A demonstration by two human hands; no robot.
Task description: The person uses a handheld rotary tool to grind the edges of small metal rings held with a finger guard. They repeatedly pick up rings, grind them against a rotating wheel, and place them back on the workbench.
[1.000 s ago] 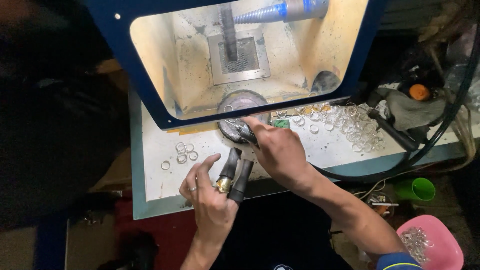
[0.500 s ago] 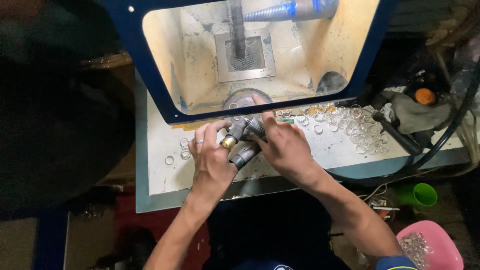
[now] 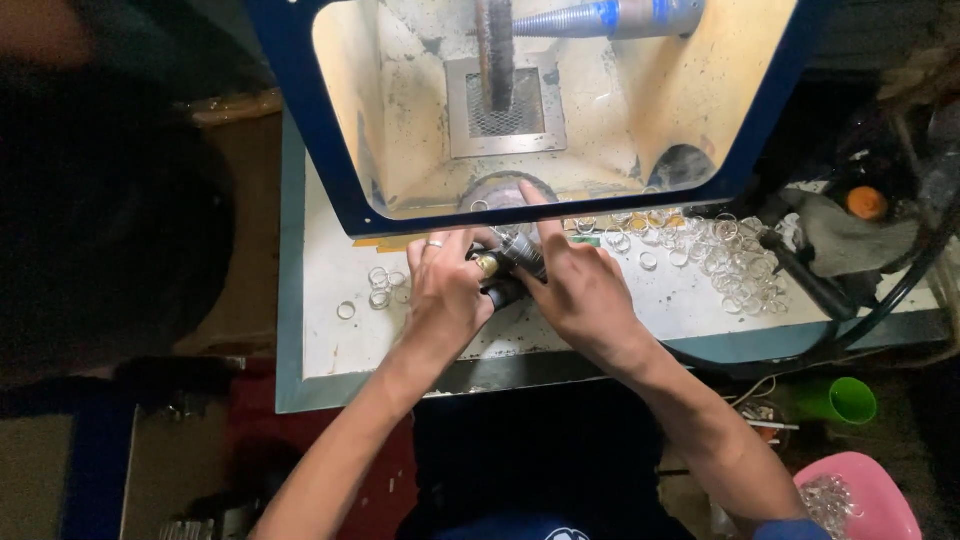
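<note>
Both hands meet at a small dark tool (image 3: 508,268) with a gold-coloured end. The tool sits low over the white table (image 3: 330,340), just in front of the big blue hood (image 3: 330,150) of the machine. The hood is the landmark here.

The left hand (image 3: 445,295) has a ring on one finger. Its fingers are curled tight around the tool's gold end and dark handles. The right hand (image 3: 575,290) touches the same tool from the other side. Its fingers lie over the tool, and one finger points up toward the round grey piece (image 3: 500,190) at the hood's front edge. I cannot tell if the right fingers really squeeze the tool or just rest on it.

Inside the hood there is a dark spinning wheel (image 3: 492,50) and a silver cone with a blue band (image 3: 600,18).

In front of the hood, to the right of the hands, many clear little rings (image 3: 730,255) lie in a heap on the table. A few more rings (image 3: 380,285) lie to the left of the hands.

Far right of the hood there is an orange cap (image 3: 866,202) on a grey cloth. Below the table edge stand a green cup (image 3: 845,400) and a pink bowl (image 3: 880,495) with more clear rings in it.
</note>
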